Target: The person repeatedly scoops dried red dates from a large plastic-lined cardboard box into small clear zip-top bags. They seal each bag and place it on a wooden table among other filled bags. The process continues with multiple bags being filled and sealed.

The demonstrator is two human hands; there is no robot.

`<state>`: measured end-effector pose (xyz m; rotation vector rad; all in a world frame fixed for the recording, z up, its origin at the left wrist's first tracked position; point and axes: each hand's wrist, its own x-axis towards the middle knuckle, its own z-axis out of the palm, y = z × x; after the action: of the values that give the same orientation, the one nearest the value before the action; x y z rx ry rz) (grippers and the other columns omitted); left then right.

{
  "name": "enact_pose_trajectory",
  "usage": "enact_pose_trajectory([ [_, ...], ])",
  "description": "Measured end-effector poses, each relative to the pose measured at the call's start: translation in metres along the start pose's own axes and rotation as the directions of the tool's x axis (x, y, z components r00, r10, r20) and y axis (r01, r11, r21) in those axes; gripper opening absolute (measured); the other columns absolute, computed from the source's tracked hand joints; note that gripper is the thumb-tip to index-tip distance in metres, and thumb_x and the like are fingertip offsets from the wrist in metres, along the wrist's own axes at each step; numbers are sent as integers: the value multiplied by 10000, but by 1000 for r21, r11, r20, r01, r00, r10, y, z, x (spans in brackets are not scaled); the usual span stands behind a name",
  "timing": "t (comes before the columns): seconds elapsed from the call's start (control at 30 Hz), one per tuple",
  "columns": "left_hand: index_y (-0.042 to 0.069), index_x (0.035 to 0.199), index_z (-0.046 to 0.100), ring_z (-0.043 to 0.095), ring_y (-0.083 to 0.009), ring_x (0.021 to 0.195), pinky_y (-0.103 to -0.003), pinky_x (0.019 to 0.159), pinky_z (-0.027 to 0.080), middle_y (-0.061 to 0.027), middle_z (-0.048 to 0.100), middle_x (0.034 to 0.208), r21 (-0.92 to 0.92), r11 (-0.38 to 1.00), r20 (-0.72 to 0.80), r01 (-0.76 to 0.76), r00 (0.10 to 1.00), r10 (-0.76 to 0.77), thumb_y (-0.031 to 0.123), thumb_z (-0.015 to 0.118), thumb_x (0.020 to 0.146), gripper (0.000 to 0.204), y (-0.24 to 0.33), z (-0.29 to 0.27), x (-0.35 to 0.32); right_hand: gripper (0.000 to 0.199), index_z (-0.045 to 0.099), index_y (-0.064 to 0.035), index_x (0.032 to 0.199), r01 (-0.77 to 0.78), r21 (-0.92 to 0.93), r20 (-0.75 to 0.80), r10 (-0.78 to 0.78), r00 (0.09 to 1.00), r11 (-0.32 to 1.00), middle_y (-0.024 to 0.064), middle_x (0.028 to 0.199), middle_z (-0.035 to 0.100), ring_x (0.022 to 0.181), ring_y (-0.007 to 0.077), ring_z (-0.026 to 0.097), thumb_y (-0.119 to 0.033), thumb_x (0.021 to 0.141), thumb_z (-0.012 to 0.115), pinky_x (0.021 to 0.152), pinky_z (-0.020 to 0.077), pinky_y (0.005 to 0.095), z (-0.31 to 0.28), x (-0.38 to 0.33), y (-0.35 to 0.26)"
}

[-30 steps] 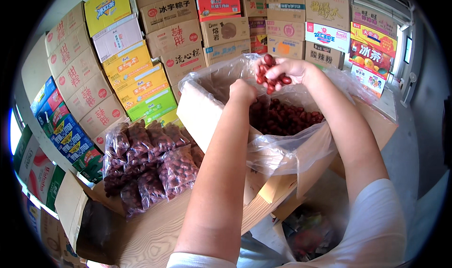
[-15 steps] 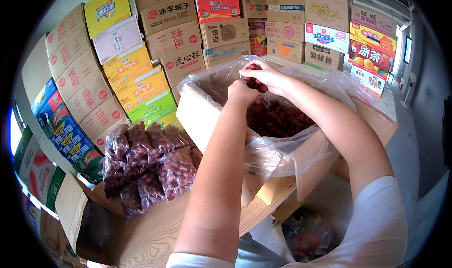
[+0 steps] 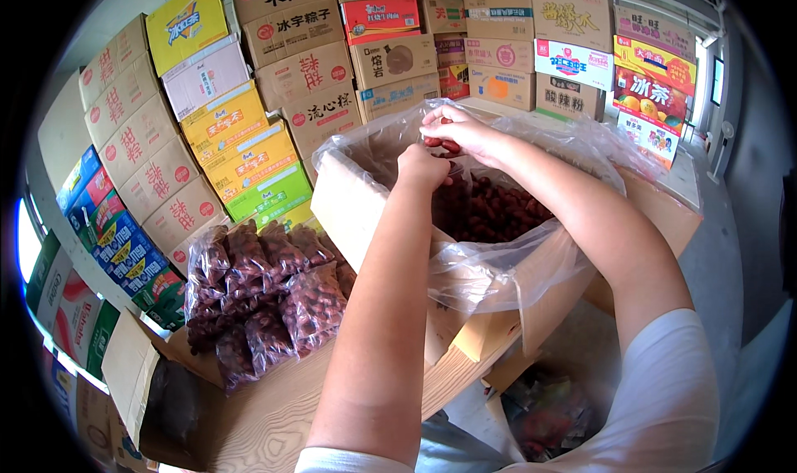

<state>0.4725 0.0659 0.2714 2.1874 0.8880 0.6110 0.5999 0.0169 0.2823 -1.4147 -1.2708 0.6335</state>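
Observation:
A large cardboard box [image 3: 353,211] lined with a clear plastic bag [image 3: 506,265] holds a heap of dark red dried dates [image 3: 494,211]. My right hand [image 3: 457,131] is cupped over the box at its far side, fingers closed around a few dates. My left hand [image 3: 423,167] is just below it, fingers curled shut, seemingly pinching something small that I cannot make out. Both forearms reach over the near rim of the box.
Several filled clear bags of dates [image 3: 266,294] lie piled on the wooden tabletop [image 3: 274,415] to the left. Stacked cartons [image 3: 249,116] form a wall behind and to the left. An open brown box [image 3: 141,390] sits at lower left, another bag [image 3: 548,415] on the floor.
My right hand, raised with a handful of dates a second ago, has dropped lower toward the box and holds fewer dates. My left hand stayed close beneath it.

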Motion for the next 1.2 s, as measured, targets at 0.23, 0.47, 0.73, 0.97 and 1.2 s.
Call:
enact_pose_trajectory([
  [0.23, -1, 1045, 668, 705, -196, 718, -290, 701, 541, -113, 702, 709, -45, 998, -51, 53, 997, -55, 75, 529, 828, 269, -6, 5, 10, 311, 521, -111, 1131, 162, -151, 29, -160, 987, 975, 38, 1062, 582, 1008, 166, 542, -338, 928, 582, 838, 428, 322, -5, 10, 9],
  [0.47, 12, 1073, 667, 705, -201, 699, -293, 689, 542, -119, 700, 706, -49, 998, -88, 32, 995, -36, 67, 538, 830, 281, -7, 4, 11, 269, 650, -64, 926, -81, -729, -232, -133, 964, 680, 106, 905, 674, 872, 207, 632, -276, 779, 729, 794, 484, 340, -32, 19, 29],
  [0.73, 32, 972, 708, 686, -213, 587, -300, 632, 550, -141, 694, 729, -200, 979, -209, 31, 975, -73, 68, 582, 837, 188, -6, 5, 11, 172, 711, -64, 743, -155, -853, -166, 23, 986, 499, 109, 737, 682, 746, 225, 656, -233, 714, 704, 718, 507, 352, -40, 12, 34],
  [0.97, 89, 891, 748, 671, -210, 642, -326, 648, 545, -125, 692, 741, 141, 987, -213, 75, 976, -43, 32, 517, 816, 249, -39, 23, 58, 202, 703, -37, 715, -86, -879, -165, -129, 978, 469, 146, 730, 669, 686, 280, 640, -226, 721, 632, 699, 506, 372, -38, 28, 53],
  [1.2, 114, 893, 753, 676, -228, 723, -319, 744, 532, -139, 695, 791, 8, 1000, -205, 5, 979, -3, 18, 517, 803, 270, -12, 13, 19, 182, 711, -60, 704, -159, -794, -247, -72, 966, 587, 112, 726, 678, 712, 286, 651, -231, 727, 653, 721, 513, 371, -49, 14, 42],
])
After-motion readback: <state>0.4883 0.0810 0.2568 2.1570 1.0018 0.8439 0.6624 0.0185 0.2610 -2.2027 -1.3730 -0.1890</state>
